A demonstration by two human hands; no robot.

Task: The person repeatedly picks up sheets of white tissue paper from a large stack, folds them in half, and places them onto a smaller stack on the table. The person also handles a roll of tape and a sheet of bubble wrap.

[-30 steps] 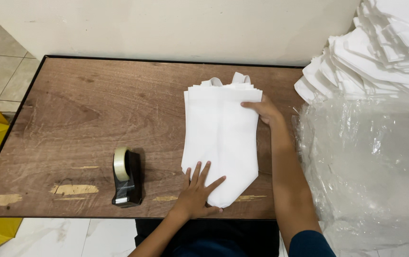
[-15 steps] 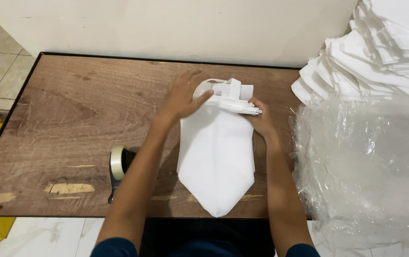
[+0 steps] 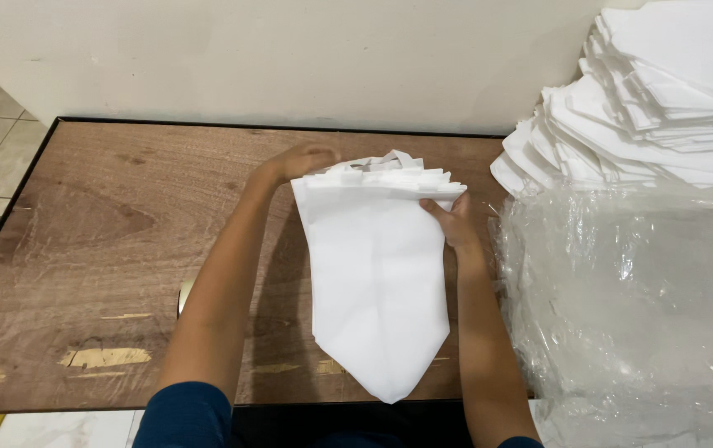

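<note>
- Lengthwise, the white folded bag (image 3: 377, 290) runs from the worktop's (image 3: 91, 241) far edge, its pointed end toward the near edge.
- Both hands, left (image 3: 307, 159) and right (image 3: 452, 222), grip its handle end.

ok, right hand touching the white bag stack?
Touching. The head view shows the right hand with fingers curled over the top right edge of the white bag stack, no gap visible between them.

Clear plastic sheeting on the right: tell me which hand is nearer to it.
Right. The right hand grips the white folded bags just beside the clear plastic sheeting; the left hand is at the bags' far top corner.
</note>
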